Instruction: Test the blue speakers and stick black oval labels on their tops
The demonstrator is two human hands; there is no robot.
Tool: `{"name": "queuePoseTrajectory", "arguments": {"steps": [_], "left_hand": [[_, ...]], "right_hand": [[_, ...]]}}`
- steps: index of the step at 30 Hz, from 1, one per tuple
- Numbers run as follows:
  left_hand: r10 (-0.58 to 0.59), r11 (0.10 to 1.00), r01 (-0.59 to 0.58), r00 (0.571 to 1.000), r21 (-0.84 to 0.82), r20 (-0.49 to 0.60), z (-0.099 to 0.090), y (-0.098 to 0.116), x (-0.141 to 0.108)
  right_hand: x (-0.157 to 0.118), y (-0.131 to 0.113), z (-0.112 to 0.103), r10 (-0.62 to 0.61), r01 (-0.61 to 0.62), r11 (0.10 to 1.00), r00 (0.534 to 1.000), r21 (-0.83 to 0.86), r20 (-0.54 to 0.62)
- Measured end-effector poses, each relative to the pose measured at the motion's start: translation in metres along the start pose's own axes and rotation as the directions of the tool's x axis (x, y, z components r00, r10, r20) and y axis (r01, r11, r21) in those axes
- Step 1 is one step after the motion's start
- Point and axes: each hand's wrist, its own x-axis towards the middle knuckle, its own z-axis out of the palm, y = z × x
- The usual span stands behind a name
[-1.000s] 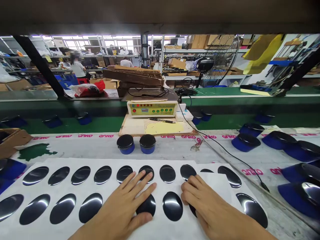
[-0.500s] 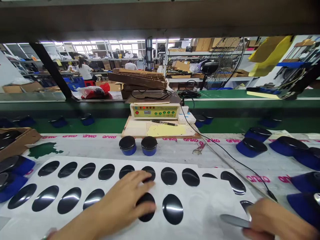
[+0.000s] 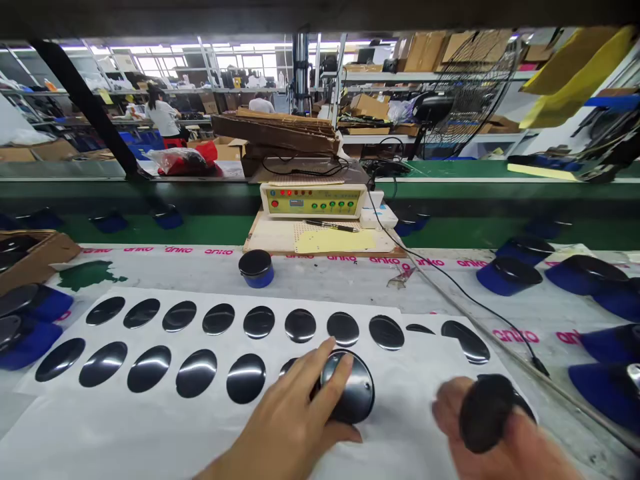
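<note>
Over white paper (image 3: 140,437), your left hand (image 3: 305,400) clasps a glossy round piece (image 3: 357,393) in a wide grip; your right hand (image 3: 505,433) pinches a black disc (image 3: 484,413).

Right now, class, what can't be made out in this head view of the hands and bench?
All in the head view:
- Front-row disc: mostly hidden by the left hand.
- Right hand: blurred, its wrist cut off by the bottom edge.
- Control box display: too small to read.
- Nearest blue tub: cut off by the right edge.
</note>
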Motion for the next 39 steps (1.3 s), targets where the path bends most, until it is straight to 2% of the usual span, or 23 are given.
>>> {"name": "queuePoseTrajectory", "arguments": {"steps": [1, 3, 4, 6, 8, 9, 10, 12, 14, 15, 17, 19, 20, 21, 22, 23, 25, 26, 28, 32, 39], "left_hand": [[-0.029, 0.999, 0.028, 1.0, -0.03, -0.006, 0.002, 0.005, -0.009], [-0.195, 0.971, 0.193, 0.981, -0.142, -0.005, -0.001, 0.011, -0.016], [-0.317, 0.925, 0.311, 0.948, -0.217, 0.01, -0.006, 0.013, -0.016], [-0.54, 0.782, 0.533, 0.838, -0.323, 0.076, -0.016, 0.018, -0.008], [-0.651, 0.68, 0.66, 0.744, -0.321, 0.15, -0.022, 0.023, 0.002], [-0.663, 0.667, 0.683, 0.726, -0.297, 0.181, -0.023, 0.026, 0.007], [-0.654, 0.674, 0.684, 0.728, -0.279, 0.204, -0.022, 0.028, 0.01], [-0.598, 0.7, 0.642, 0.766, -0.312, 0.235, -0.019, 0.029, 0.013], [-0.552, 0.692, 0.605, 0.795, -0.394, 0.252, -0.02, 0.023, 0.009], [-0.56, 0.677, 0.609, 0.791, -0.413, 0.247, -0.023, 0.017, 0.005], [-0.657, 0.662, 0.667, 0.736, -0.342, 0.166, -0.033, 0.002, -0.006], [-0.731, 0.681, 0.717, 0.679, -0.149, -0.071, -0.044, -0.013, -0.015], [-0.716, 0.69, 0.721, 0.669, -0.061, -0.198, -0.047, -0.018, -0.019], [-0.681, 0.706, 0.708, 0.676, -0.008, -0.283, -0.048, -0.02, -0.021], [-0.645, 0.737, 0.676, 0.701, -0.005, -0.304, -0.047, -0.019, -0.022], [-0.618, 0.775, 0.63, 0.742, -0.047, -0.258, -0.042, -0.016, -0.023], [-0.568, 0.811, 0.548, 0.822, -0.203, -0.049, -0.027, -0.006, -0.022], [-0.531, 0.808, 0.522, 0.846, -0.272, 0.045, -0.017, -0.002, -0.022], [-0.462, 0.807, 0.476, 0.877, -0.35, 0.129, 0.003, 0.005, -0.021], [-0.391, 0.84, 0.385, 0.918, -0.382, 0.065, 0.026, 0.001, -0.024], [-0.357, 0.88, 0.333, 0.934, -0.339, -0.01, 0.026, -0.001, -0.025]], "right_hand": [[-0.006, -0.004, 0.017, 0.047, -0.044, 0.997, 0.998, 0.057, -0.05], [-0.014, -0.013, 0.047, 0.212, -0.201, 0.969, 0.975, 0.14, -0.062], [-0.016, -0.017, 0.059, 0.272, -0.26, 0.952, 0.961, 0.164, -0.054], [-0.017, -0.024, 0.073, 0.347, -0.337, 0.925, 0.937, 0.175, -0.028], [-0.015, -0.026, 0.076, 0.347, -0.341, 0.921, 0.938, 0.187, -0.004], [-0.014, -0.026, 0.075, 0.339, -0.336, 0.922, 0.941, 0.194, 0.015], [-0.013, -0.026, 0.074, 0.331, -0.332, 0.922, 0.943, 0.201, 0.04], [-0.011, -0.025, 0.071, 0.321, -0.335, 0.919, 0.942, 0.207, 0.096], [-0.01, -0.025, 0.071, 0.342, -0.36, 0.912, 0.932, 0.199, 0.119], [-0.01, -0.026, 0.071, 0.356, -0.371, 0.909, 0.928, 0.191, 0.113], [-0.009, -0.028, 0.069, 0.356, -0.367, 0.915, 0.93, 0.17, 0.092], [-0.007, -0.03, 0.064, 0.315, -0.321, 0.935, 0.947, 0.149, 0.062], [-0.006, -0.031, 0.06, 0.285, -0.29, 0.946, 0.957, 0.142, 0.055], [-0.004, -0.03, 0.057, 0.259, -0.263, 0.956, 0.965, 0.128, 0.042], [-0.002, -0.029, 0.054, 0.242, -0.243, 0.965, 0.97, 0.098, 0.023], [0.0, -0.028, 0.051, 0.234, -0.234, 0.971, 0.972, 0.051, 0.006], [0.003, -0.023, 0.05, 0.252, -0.251, 0.966, 0.968, -0.061, 0.006], [0.004, -0.02, 0.05, 0.271, -0.268, 0.958, 0.962, -0.106, 0.018], [0.003, -0.014, 0.055, 0.307, -0.297, 0.945, 0.95, -0.137, 0.061], [0.002, -0.007, 0.064, 0.324, -0.318, 0.94, 0.945, -0.121, 0.036], [0.002, -0.004, 0.068, 0.274, -0.262, 0.948, 0.961, -0.182, 0.042]]}}
